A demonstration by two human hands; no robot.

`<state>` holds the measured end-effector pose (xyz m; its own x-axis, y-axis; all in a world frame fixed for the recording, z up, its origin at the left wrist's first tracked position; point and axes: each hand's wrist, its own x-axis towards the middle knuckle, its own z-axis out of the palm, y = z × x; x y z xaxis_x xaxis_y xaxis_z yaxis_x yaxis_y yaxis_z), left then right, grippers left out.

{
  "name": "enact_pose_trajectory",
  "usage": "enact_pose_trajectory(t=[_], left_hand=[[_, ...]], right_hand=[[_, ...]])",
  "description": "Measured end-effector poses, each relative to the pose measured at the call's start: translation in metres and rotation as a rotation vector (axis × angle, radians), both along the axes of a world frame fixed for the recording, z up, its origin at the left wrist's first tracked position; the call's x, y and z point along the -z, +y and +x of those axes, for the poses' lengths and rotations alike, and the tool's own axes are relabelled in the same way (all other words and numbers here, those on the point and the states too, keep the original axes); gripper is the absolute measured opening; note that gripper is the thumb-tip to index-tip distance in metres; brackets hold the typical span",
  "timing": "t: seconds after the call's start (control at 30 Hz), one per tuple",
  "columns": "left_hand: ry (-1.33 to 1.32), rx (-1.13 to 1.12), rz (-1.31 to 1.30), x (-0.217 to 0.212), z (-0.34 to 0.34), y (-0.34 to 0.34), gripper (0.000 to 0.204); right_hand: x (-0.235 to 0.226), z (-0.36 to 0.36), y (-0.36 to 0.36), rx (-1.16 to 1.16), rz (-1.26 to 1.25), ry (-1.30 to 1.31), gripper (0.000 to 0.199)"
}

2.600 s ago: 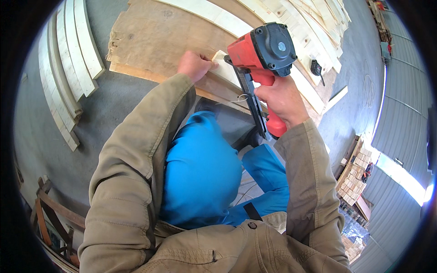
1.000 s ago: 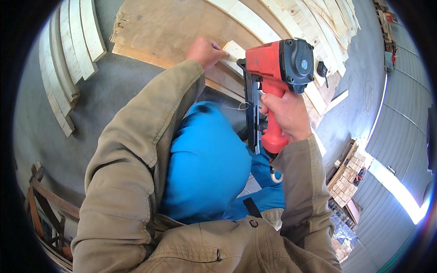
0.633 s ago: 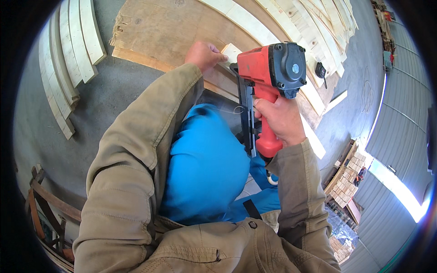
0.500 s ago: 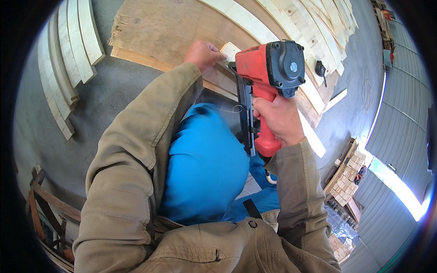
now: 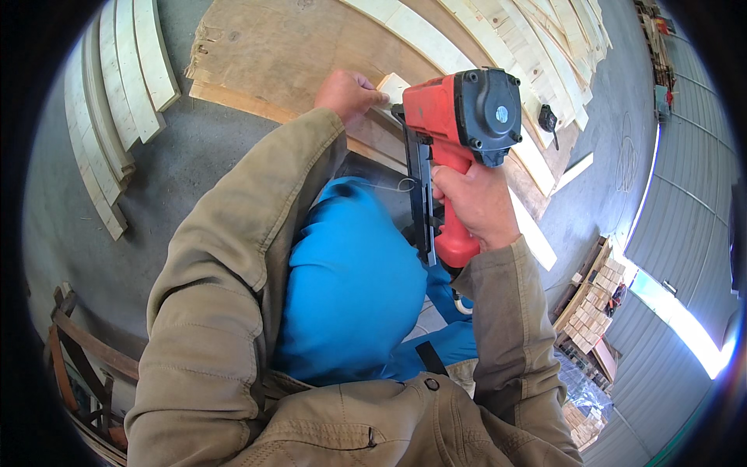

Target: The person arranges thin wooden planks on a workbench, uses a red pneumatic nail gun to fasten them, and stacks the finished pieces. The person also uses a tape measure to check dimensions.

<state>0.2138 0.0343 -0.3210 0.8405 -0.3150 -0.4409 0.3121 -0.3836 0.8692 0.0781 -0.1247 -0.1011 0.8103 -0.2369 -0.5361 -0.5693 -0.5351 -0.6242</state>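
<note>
While your right hand (image 5: 476, 204) squeezes one red nail gun (image 5: 459, 124), your left hand (image 5: 346, 93) presses flat, holding nothing, on one small wood block (image 5: 391, 84).

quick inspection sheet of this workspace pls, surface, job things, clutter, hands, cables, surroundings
surface: plywood sheet lying on the grey concrete floor
job's things: red nail gun; small pale wood strip on the sheet
clutter: curved wood slats stacked at left; more slats fanned along the sheet's far edge
hands: left hand presses on the wood strip; right hand grips the nail gun's handle
cables: pale hose end below the gun's handle
surroundings: stacked wood blocks at right, corrugated wall
</note>
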Motion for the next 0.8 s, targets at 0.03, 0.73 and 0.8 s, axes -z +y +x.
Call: enact_pose_trajectory(t=[0.03, 0.73, 0.8], left_hand=[[-0.001, 0.003, -0.004, 0.002, 0.000, 0.000, 0.032], [0.050, 0.014, -0.054, 0.016, 0.004, 0.001, 0.039], [0.061, 0.036, -0.028, 0.017, 0.006, 0.003, 0.037]], right_hand=[[0.000, 0.000, 0.001, 0.005, 0.008, -0.008, 0.025], [-0.069, -0.086, -0.129, 0.271, -0.206, -0.026, 0.031], [-0.068, -0.091, -0.138, 0.311, -0.235, -0.002, 0.030]])
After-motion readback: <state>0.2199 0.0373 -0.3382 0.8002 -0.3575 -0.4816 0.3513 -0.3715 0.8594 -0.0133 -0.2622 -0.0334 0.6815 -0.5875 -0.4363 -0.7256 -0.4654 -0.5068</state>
